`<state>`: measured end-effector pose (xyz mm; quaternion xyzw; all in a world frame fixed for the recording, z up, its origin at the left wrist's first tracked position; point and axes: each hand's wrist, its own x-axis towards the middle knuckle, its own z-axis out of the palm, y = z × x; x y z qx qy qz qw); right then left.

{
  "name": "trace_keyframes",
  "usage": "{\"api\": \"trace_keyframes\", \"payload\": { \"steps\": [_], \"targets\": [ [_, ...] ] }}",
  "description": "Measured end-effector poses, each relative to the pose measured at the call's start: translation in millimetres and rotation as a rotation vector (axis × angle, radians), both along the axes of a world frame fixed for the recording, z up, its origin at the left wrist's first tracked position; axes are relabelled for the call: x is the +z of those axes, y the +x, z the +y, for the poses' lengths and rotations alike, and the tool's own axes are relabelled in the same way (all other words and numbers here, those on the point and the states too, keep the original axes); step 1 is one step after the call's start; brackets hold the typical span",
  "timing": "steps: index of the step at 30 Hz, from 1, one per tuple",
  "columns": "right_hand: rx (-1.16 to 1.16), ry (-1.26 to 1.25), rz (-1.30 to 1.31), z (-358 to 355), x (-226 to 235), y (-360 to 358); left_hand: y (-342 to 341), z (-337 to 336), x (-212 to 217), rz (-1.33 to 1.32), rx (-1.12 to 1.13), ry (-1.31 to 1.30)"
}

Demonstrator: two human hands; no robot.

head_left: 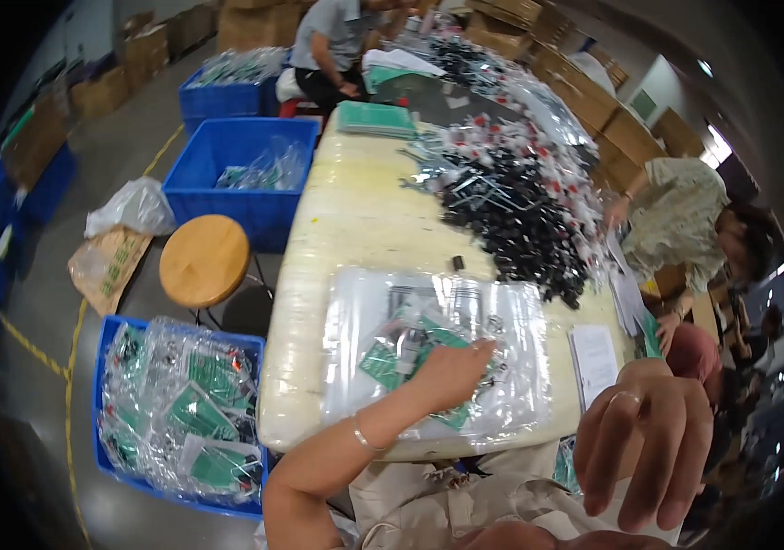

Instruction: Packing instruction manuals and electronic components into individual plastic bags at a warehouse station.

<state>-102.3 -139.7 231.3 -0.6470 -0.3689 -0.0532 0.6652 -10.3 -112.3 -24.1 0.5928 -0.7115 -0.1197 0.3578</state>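
Table [355,202]: pale and film-wrapped, glare streaking across it, far end vanishing under parts and sheets.
Co-workers: one at the top [329,37], head cut off by the frame edge; another at the right [680,220], blurred and bent by the rim.
Heap [520,229]: black, red and white pieces tangled together, too jumbled to tell apart.
Tub [104,412]: blue, down at the left, its clear packs hiding most of its floor.
Stool [204,261]: round wooden seat, legs partly in shadow.
Sack [109,268]: brown, greenish print showing, half under a white bag.
Bag [525,403]: clear, flat on the table's near end, dark marks at its top blurred by shine.
Papers [595,357]: white, just right of the bag, print too small to read.
Right hand [648,440]: up close to the lens, fingers apart and loosely bent; palm hidden, so any hold can't be told.
Left hand [454,374]: over the bag, fingers curled, grip unclear.
Cards [379,363]: green, at the bag's middle, partly covered by that hand.
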Motion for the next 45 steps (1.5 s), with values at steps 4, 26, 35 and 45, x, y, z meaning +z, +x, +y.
{"api": "trace_keyframes", "payload": {
  "steps": [4, 26, 35, 45],
  "targets": [
    [-0.028, -0.085, -0.022, -12, 10, -49, 0, 1, 8, -0.019, 0.005, 0.055],
    [-0.036, -0.445, 0.395, -113, -83, -214, -20, -13, 72, -0.31, 0.257, 0.11],
    [-0.268, -0.427, 0.527, -120, -130, -257, -90, -33, 119, -0.124, 0.117, -0.053],
    [-0.694, -0.588, 0.536, -148, -186, -275, -120, -49, 27, -0.226, 0.053, 0.057]
  ]
}}
